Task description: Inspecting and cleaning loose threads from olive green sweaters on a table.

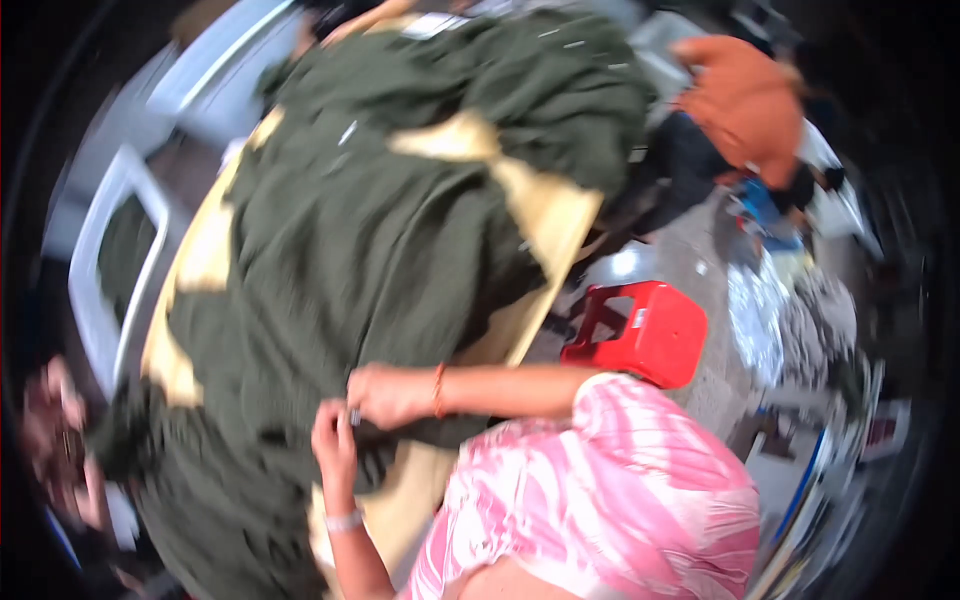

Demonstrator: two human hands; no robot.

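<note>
Dark green knit garments (330, 250) lie heaped across a pale yellow table (560, 225). Over the near part of the pile, my left hand (335, 445) and my right hand (388, 395) come together, almost touching. The fingers of both are closed in a pinch. Between the fingertips something small catches the light, but blur hides what it is. Whether the green fabric is also gripped cannot be made out. A band circles each wrist, pale on the left and orange on the right.
A red plastic stool (665, 335) stands right of the table. Beyond it a person in an orange top (745, 105) bends over. A white-rimmed bin (90, 285) with green fabric stands at left. Clear plastic bags (755, 320) lie at right. Another person (65, 440) is at lower left.
</note>
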